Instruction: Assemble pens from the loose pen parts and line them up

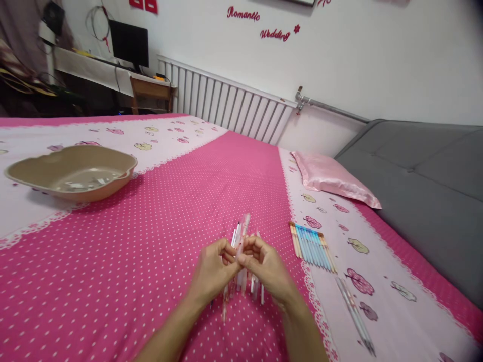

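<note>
Pinching a slim, pale pen (245, 224) between their fingertips, the left hand (212, 269) and right hand (272, 270) meet low over the pink bedspread (181, 201). The pen is tilted, its far end standing clear of the fingers and pointing away from the person; its near end is lost behind the hands. On the right hand, thumb and forefinger are closed on the barrel, the other fingers loosely curled; the left fingers are bent inward, tips closed against it from the other side, though blur hides just how firmly

It looks like light, stiff plastic, so a fingertip pinch should be ample. The barrel seems smooth and a little shiny, likely to roll or slip if squeezed off centre; the middle would be the steadiest hold, with a second pinch nearer one end to stop it swivelling. Nothing suggests it is very fragile, but thin plastic may crack if bent

Just beneath the hands lie loose pens (262, 294), pointing several ways. To the right, a neat row of pens (312, 249) lies side by side, and nearer the person is a small bundle (355, 317)
</note>
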The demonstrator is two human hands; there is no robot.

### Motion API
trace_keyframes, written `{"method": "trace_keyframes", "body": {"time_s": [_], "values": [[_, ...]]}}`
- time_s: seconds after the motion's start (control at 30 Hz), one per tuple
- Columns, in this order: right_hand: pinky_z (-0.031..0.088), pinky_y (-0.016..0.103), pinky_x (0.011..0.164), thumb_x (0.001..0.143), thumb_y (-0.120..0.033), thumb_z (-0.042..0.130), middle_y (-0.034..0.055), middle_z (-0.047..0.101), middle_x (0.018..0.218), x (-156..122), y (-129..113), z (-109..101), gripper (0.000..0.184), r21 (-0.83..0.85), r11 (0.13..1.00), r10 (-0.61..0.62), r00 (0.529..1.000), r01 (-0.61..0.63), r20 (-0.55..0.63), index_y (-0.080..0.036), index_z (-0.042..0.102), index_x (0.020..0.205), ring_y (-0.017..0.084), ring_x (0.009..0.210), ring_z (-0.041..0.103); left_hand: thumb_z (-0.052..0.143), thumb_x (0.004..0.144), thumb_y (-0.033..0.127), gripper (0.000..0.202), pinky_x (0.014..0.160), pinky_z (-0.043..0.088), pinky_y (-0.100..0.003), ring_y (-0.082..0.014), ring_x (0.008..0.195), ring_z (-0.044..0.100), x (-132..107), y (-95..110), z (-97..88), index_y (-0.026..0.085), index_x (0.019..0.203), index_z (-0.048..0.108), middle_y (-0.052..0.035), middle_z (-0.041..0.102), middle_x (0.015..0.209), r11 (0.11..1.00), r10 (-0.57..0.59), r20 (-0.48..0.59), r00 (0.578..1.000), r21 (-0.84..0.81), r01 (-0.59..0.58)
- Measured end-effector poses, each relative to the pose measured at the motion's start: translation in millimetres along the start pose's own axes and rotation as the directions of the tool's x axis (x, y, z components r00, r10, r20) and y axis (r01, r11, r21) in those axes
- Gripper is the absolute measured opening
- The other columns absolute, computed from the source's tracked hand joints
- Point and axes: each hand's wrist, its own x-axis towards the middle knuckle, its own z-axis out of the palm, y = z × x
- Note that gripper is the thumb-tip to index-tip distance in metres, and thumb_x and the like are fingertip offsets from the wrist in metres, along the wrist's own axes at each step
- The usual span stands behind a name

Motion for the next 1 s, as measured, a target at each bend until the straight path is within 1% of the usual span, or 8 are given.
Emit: {"method": "trace_keyframes", "body": {"time_s": [0.13,0.23,0.33,0.47,0.63,0.7,0.83,1.0], "values": [[0.047,0.03,0.074,0.072,-0.037,0.071,0.001,0.06,0.081,1.6,5.7,3.4,0.027,0.014,1.0,0.011,1.0,-0.011,-0.007,-0.018,0.055,0.083,0.015,0.079,0.061,0.065,0.067,0.025,0.012,0.057,0.044,-0.027,-0.0163,0.061,0.058,-3.0,3.2,2.1,0.018,0.067,0.056,-0.0007,0.063,0.065,0.995,0.03,-0.022,0.999,0.099,-0.028],[0.046,0.027,0.067,0.072,-0.039,0.07,0.0008,0.061,0.079,1.8,2.5,2.3,0.028,0.019,1.0,0.025,0.999,-0.024,-0.032,-0.018,0.054,0.082,0.015,0.075,0.061,0.071,0.064,0.029,0.018,0.063,0.046,-0.029,-0.0176,0.068,0.061,-4.1,8.9,1.8,0.018,0.073,0.06,-0.0013,0.066,0.071,0.993,0.055,0.017,0.998,0.102,-0.056],[0.047,0.027,0.066,0.074,-0.041,0.068,0.0015,0.063,0.077,1.2,-3.7,-2.3,0.029,0.015,1.0,0.029,0.997,-0.028,-0.073,-0.018,0.056,0.085,0.015,0.071,0.061,0.071,0.067,0.035,0.023,0.067,0.047,-0.029,-0.0181,0.073,0.062,-2.8,11.7,-0.6,0.018,0.081,0.065,-0.0035,0.068,0.078,0.998,0.05,0.027,0.998,0.039,-0.051],[0.046,0.027,0.067,0.074,-0.041,0.068,0.0027,0.065,0.078,-0.9,-8.7,-6.6,0.029,-0.047,0.998,0.041,0.993,-0.046,-0.11,-0.017,0.058,0.088,0.014,0.071,0.06,0.065,0.072,0.044,0.034,0.065,0.047,-0.03,-0.019,0.075,0.061,0.7,10.4,-5.4,0.016,0.092,0.068,-0.0073,0.069,0.082,0.997,0.001,-0.045,0.999,-0.081,-0.004],[0.043,0.024,0.065,0.073,-0.038,0.069,0.0015,0.063,0.079,-3.4,-9.8,-3.4,0.026,-0.118,0.991,0.051,0.997,-0.057,-0.057,-0.017,0.06,0.086,0.012,0.07,0.057,0.068,0.07,0.043,0.045,0.066,0.049,-0.031,-0.0193,0.073,0.062,3.5,10.3,-10.1,0.013,0.103,0.067,-0.0086,0.069,0.081,0.957,-0.084,-0.094,0.992,-0.285,0.054],[0.042,0.025,0.065,0.073,-0.037,0.069,0.0013,0.063,0.077,-4.0,-10.1,-1.6,0.025,-0.137,0.988,0.073,0.997,-0.072,0.002,-0.016,0.062,0.084,0.012,0.068,0.056,0.07,0.068,0.042,0.044,0.067,0.05,-0.031,-0.0194,0.074,0.063,4.1,10.6,-10.5,0.013,0.101,0.067,-0.0085,0.069,0.08,0.931,-0.114,-0.088,0.99,-0.357,0.076],[0.043,0.027,0.067,0.076,-0.036,0.066,0.0012,0.062,0.076,-5.1,-10.5,0.0,0.021,-0.194,0.979,0.079,0.992,-0.059,0.096,-0.017,0.064,0.084,0.013,0.07,0.056,0.072,0.067,0.039,0.032,0.064,0.048,-0.027,-0.0157,0.068,0.061,5.0,8.5,-9.1,0.013,0.084,0.067,-0.0062,0.068,0.077,0.906,-0.118,-0.105,0.987,-0.418,0.064],[0.047,0.032,0.074,0.068,-0.035,0.073,0.0037,0.065,0.088,-4.0,-9.2,-0.6,0.033,-0.253,0.966,0.069,0.995,-0.049,0.069,-0.019,0.063,0.095,0.017,0.081,0.06,0.071,0.069,0.037,0.026,0.058,0.044,-0.021,-0.0098,0.059,0.054,5.3,5.7,-9.4,0.014,0.078,0.062,0.0003,0.061,0.068,0.865,-0.127,-0.137,0.982,-0.5,0.042]]}}
